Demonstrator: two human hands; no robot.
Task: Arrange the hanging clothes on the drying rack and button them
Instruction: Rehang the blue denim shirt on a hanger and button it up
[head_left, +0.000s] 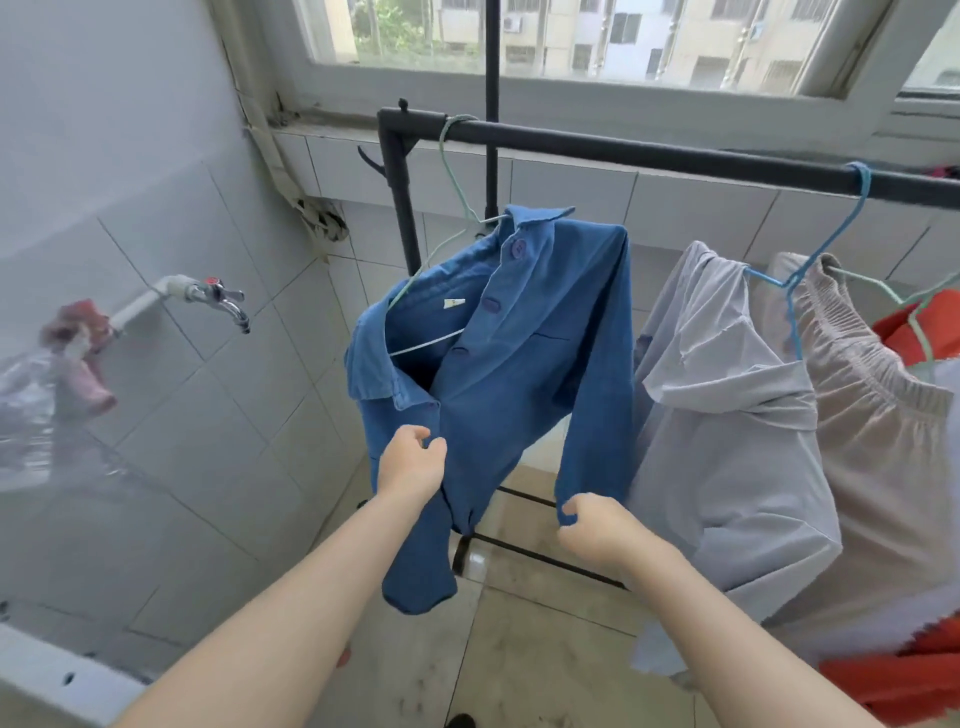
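A blue button-up jacket (524, 358) hangs tilted on a pale green wire hanger (453, 171) from the black drying rack bar (623, 150). Its upper buttons (491, 304) run down the front; the collar area gapes open on the left. My left hand (413, 462) pinches the jacket's front edge near the middle. Lower to the right, my right hand (592, 525) grips the cuff of the right sleeve (592, 364).
Right of the jacket hang a pale lilac garment (727, 415) on a blue hanger (831, 244), a beige garment (883, 441) and a red one (914, 322). A tap (218, 299) sticks out of the tiled wall at left. The rack's base bars (540, 556) cross the floor.
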